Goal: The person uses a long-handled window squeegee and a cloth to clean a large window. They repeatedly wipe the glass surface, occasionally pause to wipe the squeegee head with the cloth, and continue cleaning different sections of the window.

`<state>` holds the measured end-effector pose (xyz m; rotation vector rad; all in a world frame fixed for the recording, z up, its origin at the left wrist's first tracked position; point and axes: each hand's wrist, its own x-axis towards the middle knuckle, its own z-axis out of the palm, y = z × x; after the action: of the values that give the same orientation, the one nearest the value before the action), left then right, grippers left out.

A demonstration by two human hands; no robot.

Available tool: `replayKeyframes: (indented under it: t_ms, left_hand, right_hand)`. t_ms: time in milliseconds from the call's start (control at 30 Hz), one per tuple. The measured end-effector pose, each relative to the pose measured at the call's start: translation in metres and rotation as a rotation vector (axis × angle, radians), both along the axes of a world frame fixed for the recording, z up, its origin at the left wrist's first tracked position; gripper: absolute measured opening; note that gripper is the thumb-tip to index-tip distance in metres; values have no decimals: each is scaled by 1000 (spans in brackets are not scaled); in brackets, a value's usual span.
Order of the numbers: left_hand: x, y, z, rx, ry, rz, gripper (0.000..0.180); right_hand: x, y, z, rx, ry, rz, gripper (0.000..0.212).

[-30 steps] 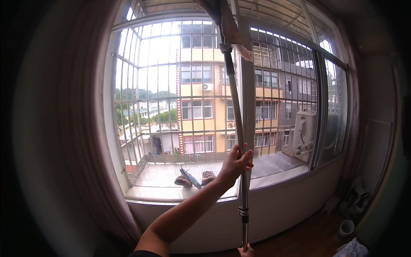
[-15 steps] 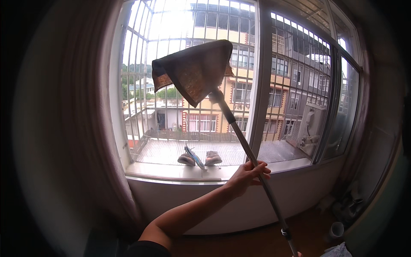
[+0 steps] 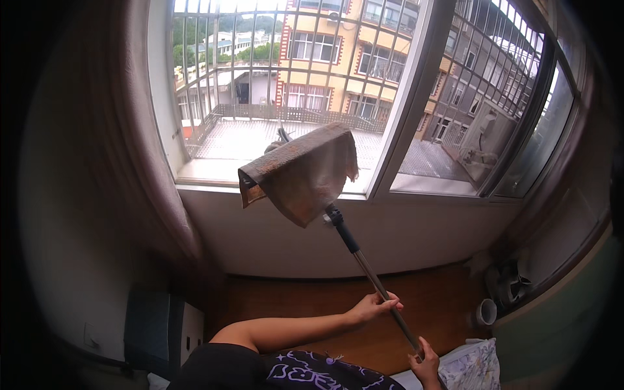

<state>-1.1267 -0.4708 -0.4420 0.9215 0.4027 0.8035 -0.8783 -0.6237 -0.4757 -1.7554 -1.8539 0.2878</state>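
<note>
A long metal mop pole [image 3: 370,273] slants up from lower right toward the middle of the view, with a dark sleeve at its upper end. Over its head hangs a brown, worn-looking cloth [image 3: 305,172], its corners drooping and hiding the mop head beneath. My left hand [image 3: 376,307] is closed round the middle of the pole, thumb and fingers meeting about it. Further down, my right hand [image 3: 426,365] grips the pole near the lower edge. The cloth is in front of the window sill, apart from my hands.
A barred window [image 3: 286,71] with an outside ledge lies ahead, its sliding frame [image 3: 406,97] at right. Curtains [image 3: 146,130] hang on the left. On the wooden floor [image 3: 273,299] are a dark cabinet [image 3: 153,331] at left and a white bin [image 3: 485,313] at right. Floral fabric [image 3: 471,367] lies by my right hand.
The cloth-covered mop head has come down from high before the window to sill level. My view has tilted downward, and my right hand has come into fuller view on the lower pole.
</note>
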Motion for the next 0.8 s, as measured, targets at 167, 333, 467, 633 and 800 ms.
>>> replayKeyframes:
  t_ms: [167, 333, 467, 633, 800]
  left_hand:
    - [11, -26, -26, -151, 26, -67, 28]
    - [12, -31, -35, -277, 17, -104, 26]
    - [4, -33, -29, -275, 266, -227, 37]
    - [-44, -28, -10, 55, 656, -242, 29]
    - [-136, -8, -11, 642, 885, 950, 14]
  right_hand:
    - [-68, 20, 45, 3, -58, -34, 28]
    - [-79, 24, 56, -73, -161, -129, 13]
    - [-70, 20, 56, -96, -172, -134, 14]
    - [-50, 11, 58, -91, -202, -75, 14]
    - [-32, 7, 56, -94, -277, -7, 14]
